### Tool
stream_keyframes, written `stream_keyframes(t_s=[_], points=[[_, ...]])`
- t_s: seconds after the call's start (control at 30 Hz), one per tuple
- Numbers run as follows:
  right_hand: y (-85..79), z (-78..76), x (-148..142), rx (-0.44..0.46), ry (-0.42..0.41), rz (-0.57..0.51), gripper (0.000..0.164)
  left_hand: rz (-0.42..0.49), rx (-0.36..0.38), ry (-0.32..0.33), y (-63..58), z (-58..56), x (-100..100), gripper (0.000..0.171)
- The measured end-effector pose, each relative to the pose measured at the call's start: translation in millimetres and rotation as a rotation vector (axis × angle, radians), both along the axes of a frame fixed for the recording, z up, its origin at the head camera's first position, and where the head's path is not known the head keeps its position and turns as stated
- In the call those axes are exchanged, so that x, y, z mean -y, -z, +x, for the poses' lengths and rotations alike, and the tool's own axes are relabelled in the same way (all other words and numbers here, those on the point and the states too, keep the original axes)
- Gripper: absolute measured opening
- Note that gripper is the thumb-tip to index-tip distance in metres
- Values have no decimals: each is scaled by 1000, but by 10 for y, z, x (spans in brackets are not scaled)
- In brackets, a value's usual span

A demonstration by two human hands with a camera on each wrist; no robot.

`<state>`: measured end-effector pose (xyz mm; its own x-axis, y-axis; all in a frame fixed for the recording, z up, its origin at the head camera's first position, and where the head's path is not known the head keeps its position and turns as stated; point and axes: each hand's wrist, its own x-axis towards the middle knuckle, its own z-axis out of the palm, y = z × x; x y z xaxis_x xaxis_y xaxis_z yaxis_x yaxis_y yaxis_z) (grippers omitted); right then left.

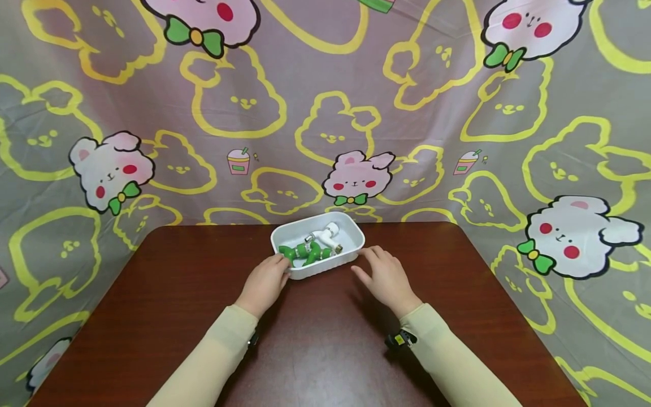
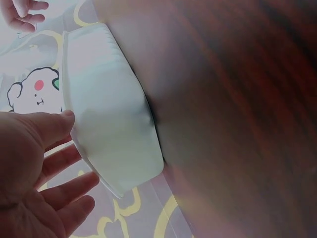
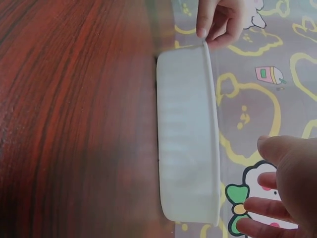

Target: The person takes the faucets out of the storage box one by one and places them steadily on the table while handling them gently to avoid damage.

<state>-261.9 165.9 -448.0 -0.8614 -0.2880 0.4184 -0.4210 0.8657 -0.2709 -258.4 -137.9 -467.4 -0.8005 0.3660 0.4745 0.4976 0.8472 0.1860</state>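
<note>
Table (image 1: 315,350): brown wood
Tray (image 1: 325,265): pipe pieces (image 1: 303,250) already inside
Left hand (image 1: 263,282): pinches tray rim
Right hand (image 1: 385,278): fingers loosely spread, holding nothing

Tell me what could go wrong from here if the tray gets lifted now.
The white tray could tip or swing: the left hand grips its rim at one end, while the right hand is near the other end but not touching it.

The green fittings and white fitting lie loose inside, so they might slide if it tilts.

It sits near the table's far edge, so a push could bump the patterned cloth.
</note>
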Motion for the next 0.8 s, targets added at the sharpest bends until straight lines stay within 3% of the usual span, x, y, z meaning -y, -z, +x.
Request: stream_keyframes(t_s=[0.23, 0.8], points=[[29, -7, -19, -13, -4, 13, 42, -18, -39, -24, -9, 61, -19, 11], [25, 18, -49, -52, -10, 15, 41, -41, -51, -19, -43, 205, -9, 11]])
